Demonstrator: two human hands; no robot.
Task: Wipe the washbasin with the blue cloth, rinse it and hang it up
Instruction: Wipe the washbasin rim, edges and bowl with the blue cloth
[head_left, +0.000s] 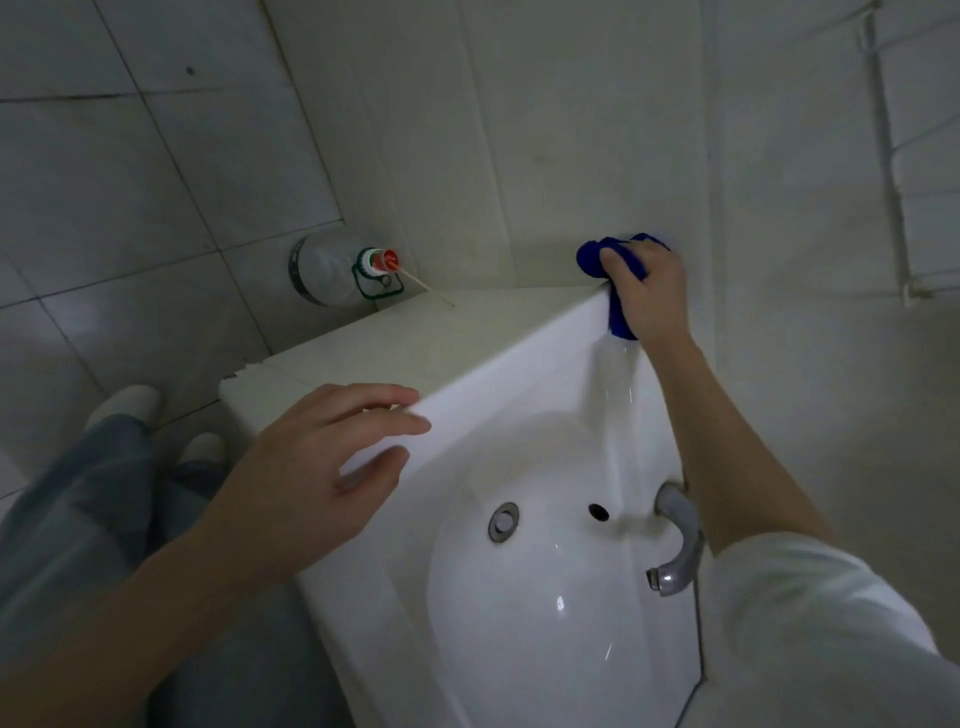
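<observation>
1 blue cloth: bunched at far corner of washbasin rim, against wall tiles, gripped by R hand, fingers curled round it. L hand: fingers straight, spread, resting on rim, holding nothing. Basin: 1 tap, 1 drain, 1 overflow hole. Floor: 1 bottle.

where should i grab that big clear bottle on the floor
By the green carry handle hanging at the neck of the clear bottle, coming from above. The body looks broad and rounded, while the handle's loop lies open just below the red cap.
</observation>
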